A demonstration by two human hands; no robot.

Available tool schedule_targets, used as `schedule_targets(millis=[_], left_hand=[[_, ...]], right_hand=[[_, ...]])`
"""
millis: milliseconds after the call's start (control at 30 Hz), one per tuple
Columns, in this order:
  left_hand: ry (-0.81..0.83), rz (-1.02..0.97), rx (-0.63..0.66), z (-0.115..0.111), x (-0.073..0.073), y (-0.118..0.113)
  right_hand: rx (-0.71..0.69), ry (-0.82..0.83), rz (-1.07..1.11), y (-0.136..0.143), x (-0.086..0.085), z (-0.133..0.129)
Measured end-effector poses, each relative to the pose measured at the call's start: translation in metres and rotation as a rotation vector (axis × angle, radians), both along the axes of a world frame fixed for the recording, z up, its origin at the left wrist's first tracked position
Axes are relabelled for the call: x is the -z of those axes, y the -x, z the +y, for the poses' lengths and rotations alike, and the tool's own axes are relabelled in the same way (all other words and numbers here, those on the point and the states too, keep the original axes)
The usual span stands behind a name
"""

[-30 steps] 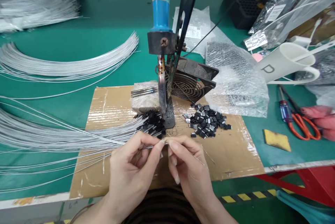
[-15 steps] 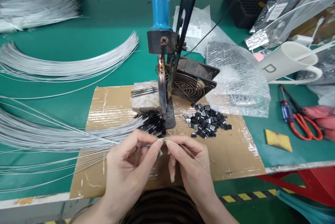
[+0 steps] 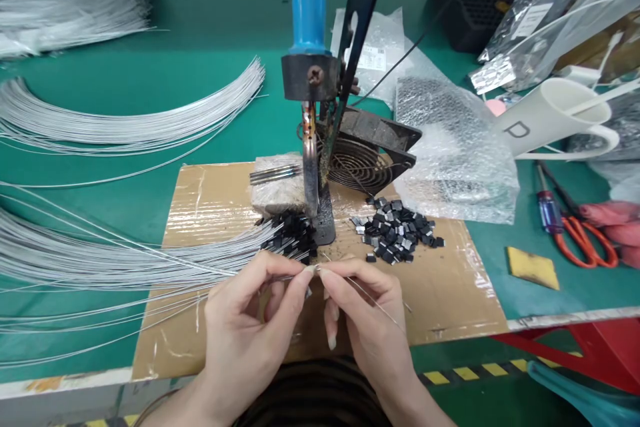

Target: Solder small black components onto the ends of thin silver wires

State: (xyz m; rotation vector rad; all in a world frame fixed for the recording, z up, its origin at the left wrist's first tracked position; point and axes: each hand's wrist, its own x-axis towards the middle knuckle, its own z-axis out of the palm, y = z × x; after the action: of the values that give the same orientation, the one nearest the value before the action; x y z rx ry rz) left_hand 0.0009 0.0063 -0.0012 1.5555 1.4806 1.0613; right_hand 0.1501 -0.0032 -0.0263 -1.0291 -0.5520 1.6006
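Centrally, low in frame: thin wire (image 3: 260, 275), long axis running left, its tip between my hands. Left hand (image 3: 250, 327) fingers pinch it shut; right hand (image 3: 365, 320) pinches a short wire (image 3: 375, 300). Soldering iron (image 3: 310, 94) above.

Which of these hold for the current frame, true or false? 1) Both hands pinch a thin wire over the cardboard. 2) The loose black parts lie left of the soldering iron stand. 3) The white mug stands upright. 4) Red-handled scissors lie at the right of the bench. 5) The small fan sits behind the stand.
1) True: the left hand and right hand meet fingertip to fingertip on a thin wire above the cardboard.
2) False: the loose black parts lie right of the soldering iron stand.
3) False: the white mug lies on its side.
4) True: the scissors lie there beside a screwdriver.
5) True: the fan sits just behind it.
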Motion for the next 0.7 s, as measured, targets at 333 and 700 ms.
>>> schedule_targets(millis=[333,700], left_hand=[[-0.033,0.066,0.077,0.0,0.0,0.005],[-0.001,0.091,0.057,0.0,-0.001,0.003]], right_hand=[[-0.092,0.076,0.092,-0.011,-0.003,0.005],[-0.125,0.121,0.125,-0.013,-0.006,0.009]])
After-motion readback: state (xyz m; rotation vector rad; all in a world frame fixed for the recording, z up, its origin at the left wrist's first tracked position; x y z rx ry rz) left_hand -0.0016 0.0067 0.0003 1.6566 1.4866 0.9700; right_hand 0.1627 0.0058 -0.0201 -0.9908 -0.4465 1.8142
